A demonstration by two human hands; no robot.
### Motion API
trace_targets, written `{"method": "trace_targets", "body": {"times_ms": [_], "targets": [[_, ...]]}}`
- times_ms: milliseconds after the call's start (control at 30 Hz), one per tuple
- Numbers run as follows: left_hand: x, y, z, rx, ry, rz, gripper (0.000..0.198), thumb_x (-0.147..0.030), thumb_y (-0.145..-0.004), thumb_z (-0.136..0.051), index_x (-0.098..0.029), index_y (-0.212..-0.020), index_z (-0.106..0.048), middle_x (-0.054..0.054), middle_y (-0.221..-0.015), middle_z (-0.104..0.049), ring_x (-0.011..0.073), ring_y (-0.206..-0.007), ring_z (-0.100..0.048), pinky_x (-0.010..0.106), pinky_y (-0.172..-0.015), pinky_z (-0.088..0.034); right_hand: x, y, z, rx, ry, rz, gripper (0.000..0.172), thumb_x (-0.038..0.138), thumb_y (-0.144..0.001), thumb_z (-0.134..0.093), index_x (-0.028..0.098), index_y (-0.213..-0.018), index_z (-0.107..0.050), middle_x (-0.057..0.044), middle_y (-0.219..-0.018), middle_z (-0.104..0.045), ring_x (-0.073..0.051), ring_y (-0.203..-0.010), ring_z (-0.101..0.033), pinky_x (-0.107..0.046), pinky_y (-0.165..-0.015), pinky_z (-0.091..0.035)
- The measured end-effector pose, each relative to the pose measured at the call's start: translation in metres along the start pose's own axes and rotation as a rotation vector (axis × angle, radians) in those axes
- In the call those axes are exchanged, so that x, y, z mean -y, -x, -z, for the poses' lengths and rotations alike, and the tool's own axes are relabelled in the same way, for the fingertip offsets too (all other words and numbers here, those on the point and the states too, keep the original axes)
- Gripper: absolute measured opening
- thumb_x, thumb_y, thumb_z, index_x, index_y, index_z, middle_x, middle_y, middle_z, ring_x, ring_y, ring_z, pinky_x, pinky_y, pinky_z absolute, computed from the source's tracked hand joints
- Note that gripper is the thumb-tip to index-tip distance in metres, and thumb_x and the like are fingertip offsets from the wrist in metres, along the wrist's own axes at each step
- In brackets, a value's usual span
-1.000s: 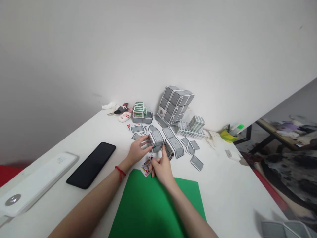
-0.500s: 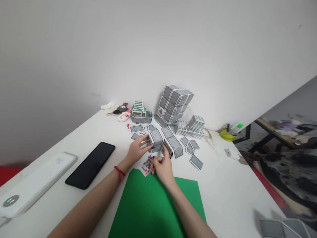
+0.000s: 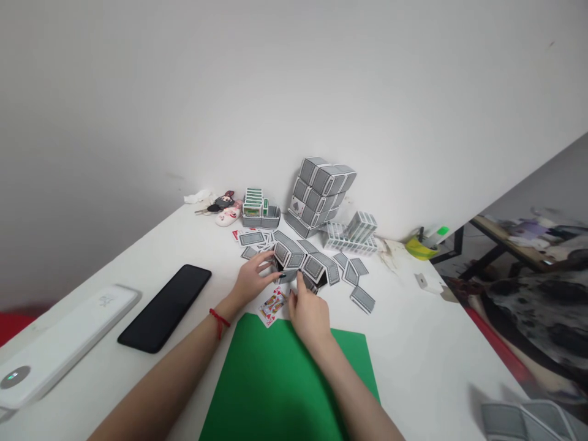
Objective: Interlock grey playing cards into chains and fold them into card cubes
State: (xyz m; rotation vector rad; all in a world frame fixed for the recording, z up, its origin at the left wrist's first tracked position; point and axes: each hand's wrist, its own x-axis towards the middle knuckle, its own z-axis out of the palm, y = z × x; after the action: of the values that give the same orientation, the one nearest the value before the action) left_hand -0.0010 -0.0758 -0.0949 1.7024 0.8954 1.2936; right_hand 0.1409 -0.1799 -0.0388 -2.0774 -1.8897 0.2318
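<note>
Folded-card cube row (image 3: 296, 260), grey patterned paper: left hand (image 3: 252, 280), right hand (image 3: 309, 311) pinching ends.

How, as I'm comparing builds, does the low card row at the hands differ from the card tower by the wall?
The low card row is one tier; the card tower rises several tiers. The left hand and right hand touch the row; the tower stands untouched. Both use grey-backed cards.

Bright, even light; soft shadows; wide-angle warping, blurred right edge
</note>
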Motion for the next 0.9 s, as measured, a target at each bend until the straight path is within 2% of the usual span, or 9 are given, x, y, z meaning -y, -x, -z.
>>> {"method": "trace_targets", "body": {"times_ms": [100, 167, 267, 333, 433, 500, 567, 700, 900], "targets": [[-0.001, 0.0, 0.0, -0.001, 0.003, -0.007, 0.053, -0.034, -0.067, -0.071, -0.017, -0.115, -0.055, 0.01, -0.124, -0.053, 0.0241, -0.107, -0.058, 0.043, -0.092, -0.051, -0.004, 0.004, 0.002, -0.063, -0.06, 0.039, 0.045, 0.024, -0.085, -0.042, 0.016, -0.129, -0.047, -0.012, -0.079, -0.069, -0.02, -0.061, -0.063, -0.028, -0.06, -0.044], [-0.002, 0.0, 0.0, 0.007, -0.003, -0.014, 0.053, -0.033, -0.068, -0.07, -0.017, -0.116, -0.054, 0.01, -0.123, -0.053, 0.0238, -0.107, -0.058, 0.042, -0.092, -0.051, -0.008, 0.002, 0.01, -0.168, -0.14, 0.084, 0.037, 0.025, -0.085, -0.042, 0.019, -0.119, -0.056, -0.01, -0.081, -0.069, -0.019, -0.066, -0.063, -0.027, -0.066, -0.045], [-0.003, 0.001, 0.0, 0.012, -0.018, -0.025, 0.052, -0.032, -0.068, -0.07, -0.017, -0.116, -0.054, 0.01, -0.123, -0.054, 0.0236, -0.107, -0.058, 0.041, -0.092, -0.051, -0.022, -0.015, 0.034, -0.401, -0.24, 0.099, 0.031, 0.026, -0.085, -0.041, 0.017, -0.104, -0.063, -0.01, -0.091, -0.068, -0.02, -0.085, -0.061, -0.031, -0.08, -0.044], [-0.003, 0.001, 0.0, 0.012, -0.023, -0.03, 0.051, -0.032, -0.069, -0.07, -0.017, -0.115, -0.054, 0.011, -0.123, -0.053, 0.0237, -0.107, -0.057, 0.042, -0.092, -0.051, -0.035, -0.033, 0.049, -0.454, -0.274, 0.072, 0.032, 0.031, -0.08, -0.048, 0.017, -0.106, -0.062, -0.011, -0.103, -0.064, -0.023, -0.1, -0.055, -0.036, -0.089, -0.041], [-0.004, 0.001, 0.0, 0.018, -0.023, -0.028, 0.05, -0.032, -0.07, -0.069, -0.016, -0.115, -0.054, 0.011, -0.123, -0.053, 0.0236, -0.107, -0.057, 0.042, -0.091, -0.052, -0.059, -0.06, 0.058, -0.247, -0.379, -0.056, 0.061, 0.04, -0.072, -0.059, 0.018, -0.127, -0.046, -0.014, -0.124, -0.054, -0.026, -0.112, -0.051, -0.04, -0.093, -0.039], [-0.004, 0.001, 0.0, 0.017, -0.023, -0.03, 0.05, -0.032, -0.07, -0.069, -0.016, -0.115, -0.054, 0.011, -0.122, -0.053, 0.0236, -0.107, -0.057, 0.042, -0.091, -0.052, -0.071, -0.071, 0.053, -0.045, -0.471, -0.121, 0.077, 0.044, -0.067, -0.063, 0.017, -0.134, -0.036, -0.016, -0.128, -0.05, -0.026, -0.115, -0.05, -0.038, -0.09, -0.042], [-0.004, 0.0, 0.0, 0.016, -0.028, -0.035, 0.05, -0.033, -0.07, -0.069, -0.017, -0.115, -0.053, 0.011, -0.122, -0.053, 0.0239, -0.107, -0.057, 0.043, -0.091, -0.052, -0.079, -0.074, 0.045, 0.063, -0.557, -0.127, 0.086, 0.042, -0.063, -0.068, 0.014, -0.135, -0.032, -0.017, -0.125, -0.053, -0.025, -0.116, -0.05, -0.036, -0.089, -0.043], [-0.003, 0.0, 0.0, 0.014, -0.051, -0.042, 0.051, -0.034, -0.069, -0.069, -0.018, -0.115, -0.053, 0.01, -0.122, -0.053, 0.0244, -0.108, -0.057, 0.044, -0.091, -0.051, -0.08, -0.073, 0.038, 0.069, -0.622, -0.136, 0.084, 0.039, -0.06, -0.071, 0.014, -0.133, -0.037, -0.014, -0.111, -0.062, -0.023, -0.101, -0.059, -0.037, -0.086, -0.045], [-0.001, 0.0, 0.0, 0.016, -0.058, -0.046, 0.05, -0.034, -0.069, -0.069, -0.018, -0.113, -0.053, 0.01, -0.118, -0.054, 0.024, -0.106, -0.057, 0.043, -0.09, -0.052, -0.066, -0.069, 0.052, -0.003, -0.424, -0.109, 0.073, 0.037, -0.062, -0.067, 0.013, -0.128, -0.046, -0.014, -0.115, -0.061, -0.024, -0.098, -0.06, -0.037, -0.087, -0.044]]}}
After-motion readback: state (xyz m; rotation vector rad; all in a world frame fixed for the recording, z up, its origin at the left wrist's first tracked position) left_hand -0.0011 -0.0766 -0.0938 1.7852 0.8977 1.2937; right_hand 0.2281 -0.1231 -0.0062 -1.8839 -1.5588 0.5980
